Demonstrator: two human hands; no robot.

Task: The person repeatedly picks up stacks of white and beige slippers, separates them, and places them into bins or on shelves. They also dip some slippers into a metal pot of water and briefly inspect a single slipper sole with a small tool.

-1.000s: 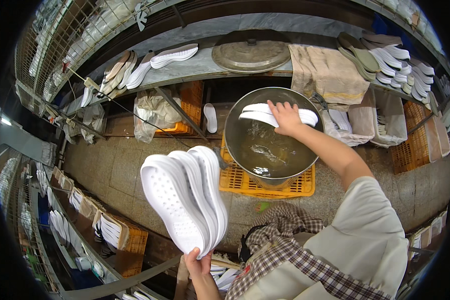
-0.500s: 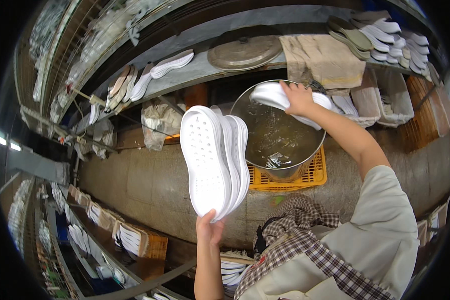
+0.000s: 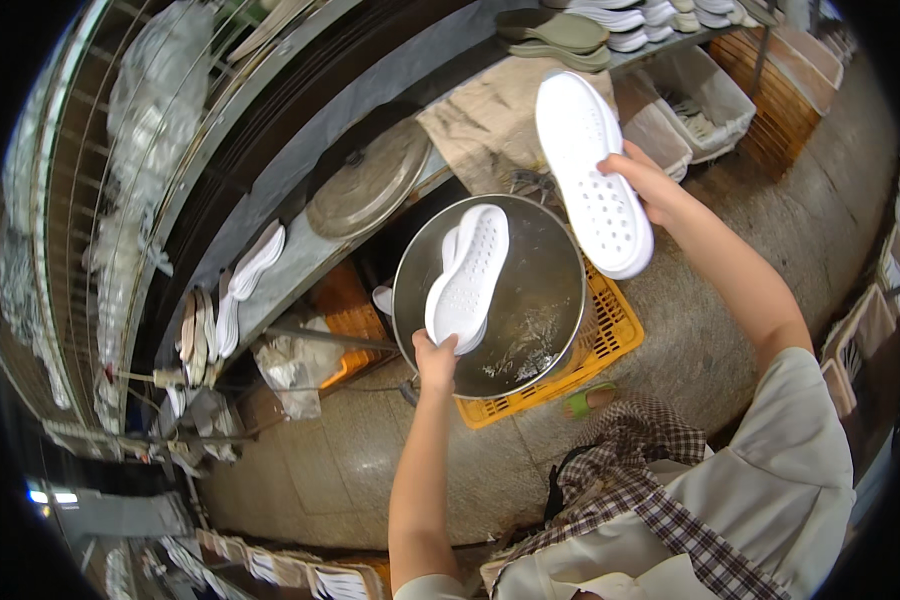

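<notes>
My left hand is closed on the heel end of white shoe soles, with one overlapping another behind it. They are over the wide metal pot, which holds murky, rippling water; whether they touch the water I cannot tell. To the right of the pot, my right hand grips a white shoe sole by its right edge. Its perforated side faces up, and my thumb lies across it. Whether a second sole lies under it is hidden.
The pot stands on a yellow plastic crate. Behind it, a shelf bears a round metal lid, a beige cloth and olive soles. White-lined bins stand at the far right. A green shoe is near the crate.
My view has turned, so the surroundings have shifted. My left hand has brought its soles from beside the pot to over it. My right hand has lifted its sole out to the pot's right.
</notes>
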